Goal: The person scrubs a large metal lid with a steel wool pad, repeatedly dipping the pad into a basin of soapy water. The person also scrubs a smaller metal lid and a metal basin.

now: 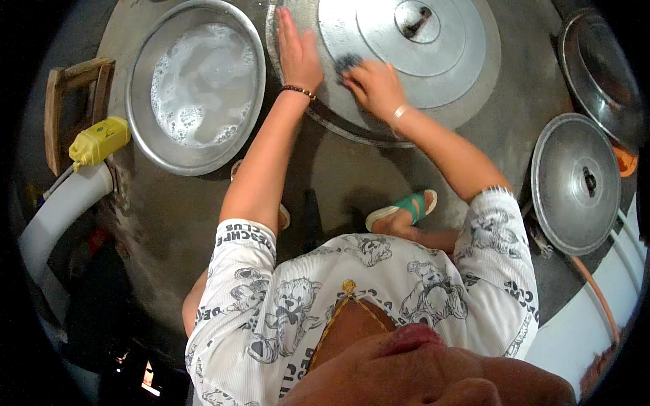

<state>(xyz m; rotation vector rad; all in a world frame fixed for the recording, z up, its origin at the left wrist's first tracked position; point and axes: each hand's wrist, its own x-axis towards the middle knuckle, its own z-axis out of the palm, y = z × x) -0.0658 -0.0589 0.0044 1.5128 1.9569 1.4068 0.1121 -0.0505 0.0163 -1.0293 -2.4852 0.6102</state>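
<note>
A large round aluminium lid point(345, 109) with raised rings and a dark handle point(417, 23) fills the upper middle, cut off by the top edge. My right hand point(378, 86) pinches a dark scouring pad point(348, 65) against the lid's surface, slightly blurred. Flat on the lid's left rim lies my left hand point(299, 58), fingers straight and thumb apart. Left of it stands a wide metal basin point(195, 161) of cloudy, sudsy water point(203, 86).
A low wooden stool point(53, 116), a yellow plastic bottle point(104, 139) and a white pipe point(66, 208) are at left. To the right, a smaller lid point(563, 193) leans near a metal basin point(574, 66) and an orange hose point(596, 294). A green-strapped sandal point(409, 205) is on the concrete floor.
</note>
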